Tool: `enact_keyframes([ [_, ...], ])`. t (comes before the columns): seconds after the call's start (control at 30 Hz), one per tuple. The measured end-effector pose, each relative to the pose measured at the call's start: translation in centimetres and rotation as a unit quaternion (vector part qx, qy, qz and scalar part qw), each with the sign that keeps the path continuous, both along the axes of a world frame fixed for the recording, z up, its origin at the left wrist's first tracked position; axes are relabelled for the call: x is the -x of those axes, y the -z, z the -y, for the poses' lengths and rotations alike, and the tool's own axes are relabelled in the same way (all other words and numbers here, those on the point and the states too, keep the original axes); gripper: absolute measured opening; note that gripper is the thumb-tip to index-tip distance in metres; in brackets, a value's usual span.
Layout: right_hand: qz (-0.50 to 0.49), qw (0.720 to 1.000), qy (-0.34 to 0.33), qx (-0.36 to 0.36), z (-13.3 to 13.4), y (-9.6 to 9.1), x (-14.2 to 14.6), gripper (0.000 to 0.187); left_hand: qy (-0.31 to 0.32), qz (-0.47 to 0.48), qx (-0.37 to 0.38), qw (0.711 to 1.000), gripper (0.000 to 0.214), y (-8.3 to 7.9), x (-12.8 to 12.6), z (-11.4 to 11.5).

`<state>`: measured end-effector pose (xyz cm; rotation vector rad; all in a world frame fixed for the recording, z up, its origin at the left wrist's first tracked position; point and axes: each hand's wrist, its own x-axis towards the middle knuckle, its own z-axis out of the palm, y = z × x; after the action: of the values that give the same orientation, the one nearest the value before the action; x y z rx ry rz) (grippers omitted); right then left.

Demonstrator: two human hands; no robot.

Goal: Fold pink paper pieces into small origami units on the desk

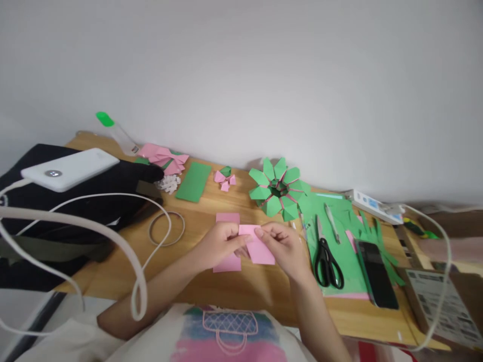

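Observation:
Both my hands pinch one pink paper piece (261, 251) above the table's middle. My left hand (222, 244) has its thumb on the paper's left side, fingers curled behind. At the upper right part of the same piece, my right hand (283, 246) grips it between thumb and fingers. Under my left hand lies a pink paper rectangle (228, 264), partly covered by the fingers. Beyond the hands stands a ring of folded green paper petals (269, 207) with pink inside edges. A small pink and green folded piece (225, 178) lies to its left.
Black scissors (328, 266), a cutter knife (332, 223) and a phone (377, 274) rest at right on green paper sheets (349, 276). Behind them is a power strip (372, 205). A tape roll (166, 229), a green rectangle (193, 182) and a power bank (71, 168) are at left; white cables (128, 246) cross there.

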<state>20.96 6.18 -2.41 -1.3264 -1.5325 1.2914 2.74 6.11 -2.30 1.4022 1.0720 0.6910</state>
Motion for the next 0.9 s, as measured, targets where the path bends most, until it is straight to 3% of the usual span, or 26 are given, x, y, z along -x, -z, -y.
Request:
enact_keyframes([
  [0.07, 0.016, 1.000, -0.005, 0.012, 0.6, 2.1, -0.2, 0.044, -0.032, -0.040, -0.006, 0.999, 0.030, 1.9, 0.9, 1.3],
  [0.13, 0.038, 0.999, -0.014, 0.014, 1.0, 3.8, -0.7, 0.045, -0.115, -0.110, -0.030, 0.987, 0.024, 3.3, 2.5, 2.4],
  [0.27, 0.093, 0.994, -0.051, -0.004, 1.3, 5.8, -1.5, 0.040, -0.255, -0.269, -0.095, 0.924, 0.023, 4.2, 6.2, 3.6],
  [0.4, 0.171, 0.983, -0.011, -0.063, 1.3, 6.5, -1.7, 0.032, -0.247, -0.395, -0.138, 0.874, 0.014, 4.3, 8.5, 4.0],
  [0.5, 0.220, 0.966, 0.059, -0.125, 2.0, 5.8, -1.1, 0.029, -0.204, -0.433, -0.152, 0.865, 0.014, 4.7, 9.3, 4.2],
  [0.6, 0.250, 0.938, 0.089, -0.225, 3.4, 3.8, 0.8, 0.020, -0.200, -0.391, -0.151, 0.886, 0.016, 4.8, 9.4, 4.6],
  [0.67, 0.240, 0.928, 0.042, -0.282, 4.4, 2.3, 2.5, 0.019, -0.201, -0.350, -0.154, 0.902, 0.016, 4.3, 9.0, 5.1],
  [0.73, 0.189, 0.944, -0.017, -0.271, 4.9, 1.2, 4.3, 0.028, -0.199, -0.280, -0.144, 0.928, 0.019, 3.2, 8.3, 5.6],
  [0.8, 0.179, 0.943, -0.034, -0.278, 4.9, 0.6, 5.6, 0.042, -0.194, -0.067, -0.077, 0.976, 0.017, 1.9, 7.3, 6.1],
  [0.9, 0.207, 0.915, 0.020, -0.347, 4.7, 0.7, 6.2, 0.030, -0.145, 0.087, 0.000, 0.986, 0.008, 0.3, 6.0, 6.5],
])
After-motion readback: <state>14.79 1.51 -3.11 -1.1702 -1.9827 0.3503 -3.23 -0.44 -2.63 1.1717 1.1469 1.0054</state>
